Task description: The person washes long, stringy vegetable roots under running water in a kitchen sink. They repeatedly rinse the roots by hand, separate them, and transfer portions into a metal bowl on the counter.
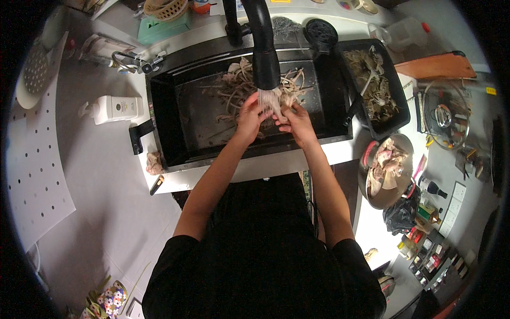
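My right hand [297, 124] grips a pale, torn mushroom [287, 99] over the black sink [207, 123]. Water sprays down onto it from the black faucet head [266, 71]. On the other side of the spray is my left hand [249, 121], fingers curled toward the mushroom; the water blurs whether they hold any of it. Behind and below both hands lies a heap of long-stemmed mushrooms [233, 89] on the sink floor, partly hidden by the faucet and my hands.
Right of the sink sits a black basin [404, 107] with muddy scraps and a black-handled tool [354, 105]. Nearer me, a metal pan [364, 187] holds mushroom pieces [386, 165]. A white pump bottle [119, 109] and a box-cutter-like tool [157, 185] lie left.
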`<state>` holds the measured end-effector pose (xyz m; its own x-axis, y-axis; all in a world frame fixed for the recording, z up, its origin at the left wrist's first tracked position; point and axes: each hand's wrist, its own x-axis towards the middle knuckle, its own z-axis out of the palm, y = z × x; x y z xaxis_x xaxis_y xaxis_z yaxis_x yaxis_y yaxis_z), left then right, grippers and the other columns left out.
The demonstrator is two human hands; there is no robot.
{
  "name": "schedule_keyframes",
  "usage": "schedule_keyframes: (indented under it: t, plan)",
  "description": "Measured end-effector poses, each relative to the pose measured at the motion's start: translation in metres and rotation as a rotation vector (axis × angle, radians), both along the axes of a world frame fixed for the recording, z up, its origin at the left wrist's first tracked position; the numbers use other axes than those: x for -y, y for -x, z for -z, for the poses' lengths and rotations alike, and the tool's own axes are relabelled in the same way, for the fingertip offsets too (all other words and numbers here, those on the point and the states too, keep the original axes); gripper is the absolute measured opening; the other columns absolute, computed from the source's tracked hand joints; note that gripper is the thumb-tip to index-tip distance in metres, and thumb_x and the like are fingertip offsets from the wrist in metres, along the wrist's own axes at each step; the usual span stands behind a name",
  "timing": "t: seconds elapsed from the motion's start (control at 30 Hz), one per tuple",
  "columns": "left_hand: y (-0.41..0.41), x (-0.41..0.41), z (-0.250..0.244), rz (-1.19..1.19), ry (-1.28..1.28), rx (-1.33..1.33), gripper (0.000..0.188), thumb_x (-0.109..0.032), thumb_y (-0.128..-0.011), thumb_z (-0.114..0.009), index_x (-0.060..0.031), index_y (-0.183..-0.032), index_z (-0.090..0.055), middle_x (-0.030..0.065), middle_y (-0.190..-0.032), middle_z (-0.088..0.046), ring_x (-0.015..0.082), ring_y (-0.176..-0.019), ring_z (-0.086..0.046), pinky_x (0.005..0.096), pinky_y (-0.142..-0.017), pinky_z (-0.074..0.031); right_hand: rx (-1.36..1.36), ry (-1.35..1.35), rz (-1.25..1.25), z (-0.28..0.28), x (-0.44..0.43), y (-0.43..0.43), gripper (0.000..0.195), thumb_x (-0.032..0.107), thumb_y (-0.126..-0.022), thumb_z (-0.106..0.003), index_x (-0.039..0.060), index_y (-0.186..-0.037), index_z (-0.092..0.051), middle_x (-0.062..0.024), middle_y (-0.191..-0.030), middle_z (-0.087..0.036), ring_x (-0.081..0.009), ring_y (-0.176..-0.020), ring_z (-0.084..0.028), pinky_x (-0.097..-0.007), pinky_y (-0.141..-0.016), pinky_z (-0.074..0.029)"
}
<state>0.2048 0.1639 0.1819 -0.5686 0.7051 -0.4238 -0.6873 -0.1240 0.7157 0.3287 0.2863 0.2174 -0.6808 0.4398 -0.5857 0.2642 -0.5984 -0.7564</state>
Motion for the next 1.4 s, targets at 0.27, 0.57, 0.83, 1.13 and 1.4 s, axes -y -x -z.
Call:
schedule_keyframes:
  t: [0.27, 0.57, 0.83, 1.13, 1.4]
  plan:
    - [0.006, 0.005, 0.003, -0.012, 0.153, 0.29, 0.035, -0.036, -0.103, -0.054, -0.0153, -0.132, -0.055, 0.0009, -0.126, -0.06, 0.0168, -0.116, -0.056, 0.039, -0.098, -0.047, 0.069, -0.959, -0.279, 0.001, 0.014, 0.005, 0.046, 0.014, -0.091, -0.069, 0.0064, -0.133, -0.051, -0.0222, -0.089, -0.07, -0.0397, -0.083, -0.071, -0.0475, -0.074, -0.056]
    - [0.003, 0.012, 0.02, 0.022, 0.128, 0.293, 0.038, -0.04, -0.106, -0.048, -0.0103, -0.13, -0.053, 0.006, -0.127, -0.057, 0.0224, -0.119, -0.056, 0.0424, -0.099, -0.051, 0.059, -1.261, -0.34, -0.022, 0.023, 0.0, 0.04, 0.009, -0.088, -0.065, 0.0048, -0.127, -0.06, -0.0216, -0.117, -0.066, -0.0411, -0.112, -0.059, -0.0486, -0.1, -0.045]
    - [0.004, 0.009, 0.022, -0.05, 0.166, 0.426, 0.049, -0.05, -0.103, -0.049, -0.0096, -0.132, -0.049, 0.0076, -0.121, -0.06, 0.0255, -0.113, -0.06, 0.0492, -0.096, -0.055, 0.061, -1.292, -0.403, -0.029, 0.019, -0.012, 0.039, 0.009, -0.087, -0.065, 0.0017, -0.125, -0.061, -0.019, -0.121, -0.065, -0.0376, -0.115, -0.058, -0.0447, -0.103, -0.044]
    - [0.002, 0.002, 0.002, 0.155, 0.107, 0.154, 0.034, -0.035, -0.104, -0.056, -0.0084, -0.126, -0.058, 0.0073, -0.122, -0.064, 0.0218, -0.115, -0.062, 0.0462, -0.097, -0.052, 0.098, -1.141, -0.276, -0.019, 0.015, -0.026, 0.038, 0.015, -0.095, -0.061, -0.0008, -0.129, -0.057, -0.0232, -0.121, -0.064, -0.0432, -0.111, -0.06, -0.0483, -0.099, -0.048]
    - [-0.005, 0.007, -0.009, 0.141, 0.15, 0.051, 0.026, -0.022, -0.102, -0.062, -0.009, -0.125, -0.061, 0.006, -0.111, -0.066, 0.0191, -0.102, -0.066, 0.0404, -0.089, -0.059, 0.099, -0.967, -0.227, -0.014, 0.01, -0.024, 0.047, 0.024, -0.096, -0.063, -0.0017, -0.134, -0.053, -0.031, -0.113, -0.065, -0.0467, -0.105, -0.063, -0.0499, -0.089, -0.051]
